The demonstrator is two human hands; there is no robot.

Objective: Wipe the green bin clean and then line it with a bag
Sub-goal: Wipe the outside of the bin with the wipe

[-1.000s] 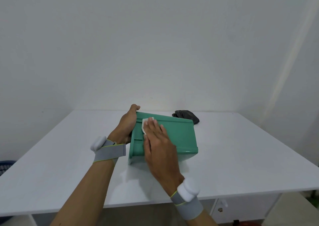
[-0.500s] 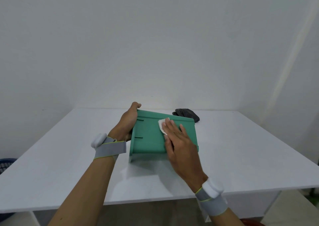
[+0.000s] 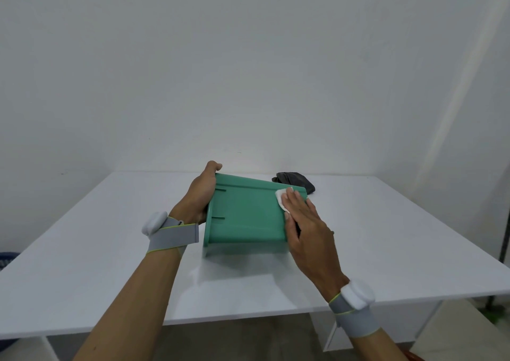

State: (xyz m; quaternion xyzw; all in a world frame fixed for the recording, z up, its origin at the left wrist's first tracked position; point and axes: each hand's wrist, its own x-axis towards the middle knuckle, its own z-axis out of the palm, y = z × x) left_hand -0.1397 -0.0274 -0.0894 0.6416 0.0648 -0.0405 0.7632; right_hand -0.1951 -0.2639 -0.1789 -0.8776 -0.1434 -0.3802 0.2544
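While the left hand (image 3: 201,192) grips the rim of the bin (image 3: 245,217) lying sideways on the table (image 3: 110,250), the right hand (image 3: 306,231), fingers flat, presses a wipe (image 3: 281,198) against its side.

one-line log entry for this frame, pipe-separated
phase: wiping | green bin on its side on table | left hand holds rim | right hand presses white wipe | black bag unused

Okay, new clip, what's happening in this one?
A person is wiping a green bin that lies on its side on a white table. The left hand grips the bin's end to steady it, while the right hand presses a white wipe flat against the upper side, near the far right corner. A dark folded bag sits behind the bin, not yet used.
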